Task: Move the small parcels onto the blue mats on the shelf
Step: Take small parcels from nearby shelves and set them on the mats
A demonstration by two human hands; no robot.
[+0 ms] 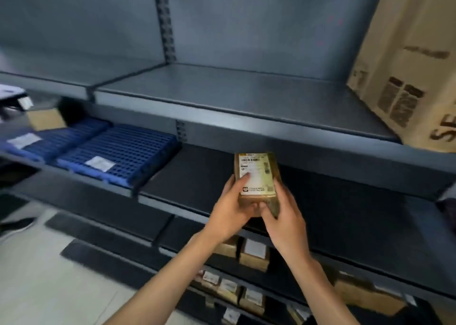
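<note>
left hand (pixel 230 212) + right hand (pixel 283 216) | grip: both clasp small parcel (pixel 256 176) | label (pixel 255 174) blurred, unreadable

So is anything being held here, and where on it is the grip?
Yes. Both hands hold one small parcel by its near end: the left hand on its left side, the right hand on its right.
</note>
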